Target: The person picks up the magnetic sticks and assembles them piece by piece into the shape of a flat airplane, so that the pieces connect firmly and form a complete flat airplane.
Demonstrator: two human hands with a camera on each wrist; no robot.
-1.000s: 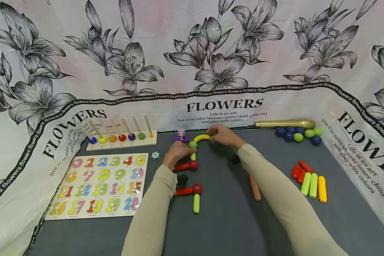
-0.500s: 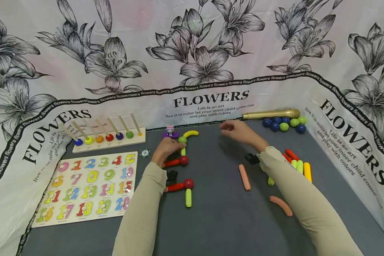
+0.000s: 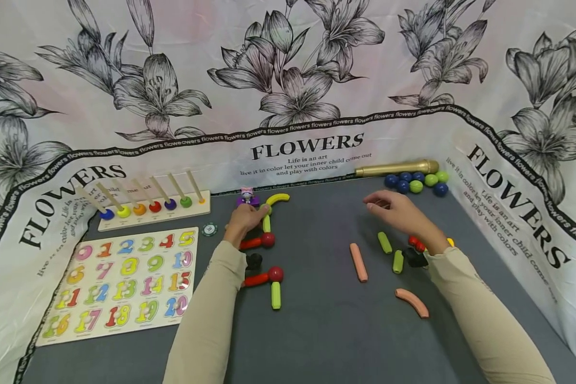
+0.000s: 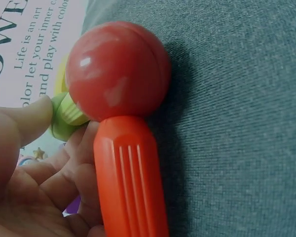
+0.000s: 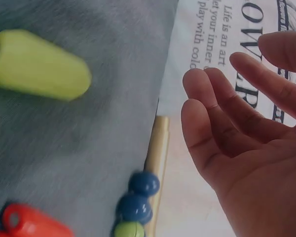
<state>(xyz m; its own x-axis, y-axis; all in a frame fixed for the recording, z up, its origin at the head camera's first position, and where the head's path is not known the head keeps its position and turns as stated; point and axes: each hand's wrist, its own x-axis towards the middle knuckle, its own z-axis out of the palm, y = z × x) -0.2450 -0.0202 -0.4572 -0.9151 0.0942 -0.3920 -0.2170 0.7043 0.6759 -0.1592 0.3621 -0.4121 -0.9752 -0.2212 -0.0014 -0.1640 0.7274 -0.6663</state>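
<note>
Right hand (image 3: 396, 210) now away from yellow curved stick (image 3: 278, 198), fingers loose, empty (stick looks joined); left hand (image 3: 245, 220) pinches green ball (image 4: 60, 129).

White lily-printed cloth (image 3: 288, 85) bears "FLOWERS" and, beneath, "Life is an art"; its curved black border band (image 3: 288, 128) repeats "flowers"; the cream rectangular board (image 3: 117, 278) shows multicoloured numerals 0 to 20.

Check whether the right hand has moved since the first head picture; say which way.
Yes, rightward: in the head view, the right hand was below the central FLOWERS lettering and is now mostly past its right end.
</note>
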